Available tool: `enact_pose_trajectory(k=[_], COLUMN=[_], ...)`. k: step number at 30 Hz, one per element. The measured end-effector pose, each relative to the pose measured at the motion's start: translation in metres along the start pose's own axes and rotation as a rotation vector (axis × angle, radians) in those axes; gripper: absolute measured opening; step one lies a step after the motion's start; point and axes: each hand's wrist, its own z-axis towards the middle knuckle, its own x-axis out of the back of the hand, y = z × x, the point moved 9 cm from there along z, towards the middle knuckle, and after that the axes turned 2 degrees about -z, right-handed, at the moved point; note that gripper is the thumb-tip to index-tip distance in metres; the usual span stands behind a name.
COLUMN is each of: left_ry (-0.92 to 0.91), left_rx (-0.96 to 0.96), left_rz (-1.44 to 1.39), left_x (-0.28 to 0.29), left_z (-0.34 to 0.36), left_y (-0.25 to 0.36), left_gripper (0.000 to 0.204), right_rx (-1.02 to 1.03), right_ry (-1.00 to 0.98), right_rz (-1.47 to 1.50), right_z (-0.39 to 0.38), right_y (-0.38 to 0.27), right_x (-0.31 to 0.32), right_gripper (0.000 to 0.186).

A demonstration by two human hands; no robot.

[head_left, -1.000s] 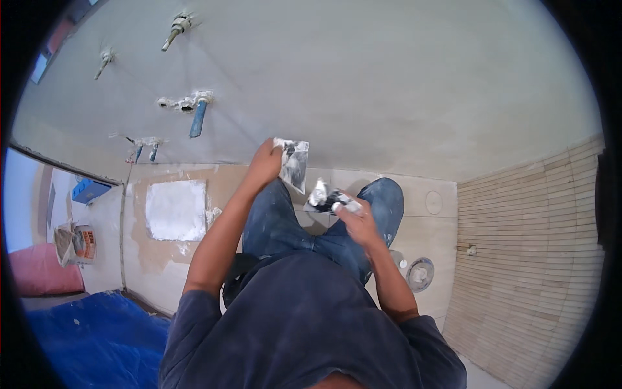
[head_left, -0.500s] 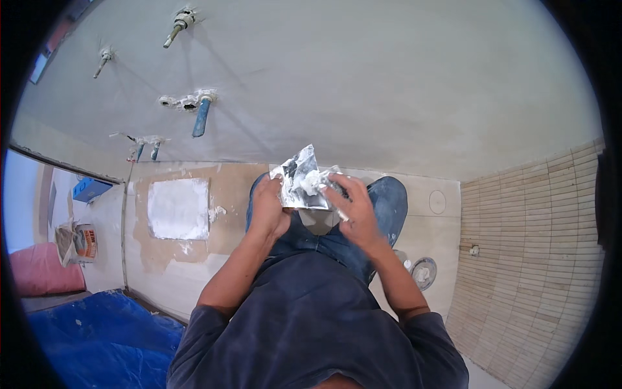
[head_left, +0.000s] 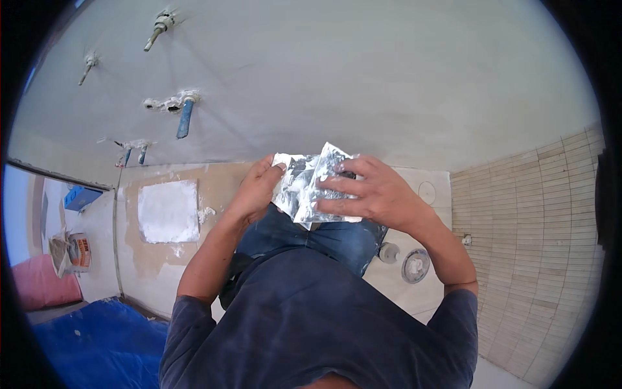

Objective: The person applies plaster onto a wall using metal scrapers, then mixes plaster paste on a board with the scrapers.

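Observation:
Above my lap, my left hand (head_left: 256, 189) pinches a thin, shiny metal spreader (head_left: 295, 183) by its left edge, thumb on top. White paste smears its face. My right hand (head_left: 379, 194) holds a second flat metal spreader (head_left: 329, 163) from the right, its fingers spread over the upper face. The right blade overlaps the left one and is tilted against it. Paste streaks both blades, and the edges under my right palm are hidden.
Ahead rises a grey wall (head_left: 337, 84) with protruding pipe stubs (head_left: 185, 118). A white patch (head_left: 168, 211) lies on the floor at left. At right are a round paste-smeared container (head_left: 415, 266) and strip tiles (head_left: 525, 259). A blue sheet (head_left: 103, 337) covers the lower left.
My right hand has turned and swung outward, laying its spreader over the left one. The lump of paste between them now looks spread into smears. My view has shifted slightly right.

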Motion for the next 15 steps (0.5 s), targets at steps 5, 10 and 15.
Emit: enact_pose_trajectory(k=[5,10,15], left_ry=[0.005,0.095,0.140], left_rx=[0.016,-0.163,-0.163], left_rz=[-0.084,-0.131,-0.019], left_x=[-0.009,0.021,0.023], left_z=[0.016,0.033,0.035], left_y=[0.002,-0.005,-0.021], left_gripper=[0.026,0.031,0.038], right_rx=[-0.066,-0.299,-0.891], right_ry=[-0.130,0.000,0.806], right_rz=[0.064,0.381,0.723], right_z=[-0.023,-0.101,-0.280], right_y=[0.012,0.062,0.155], right_x=[-0.003,-0.016,-0.043], right_gripper=[0.051,0.051,0.031])
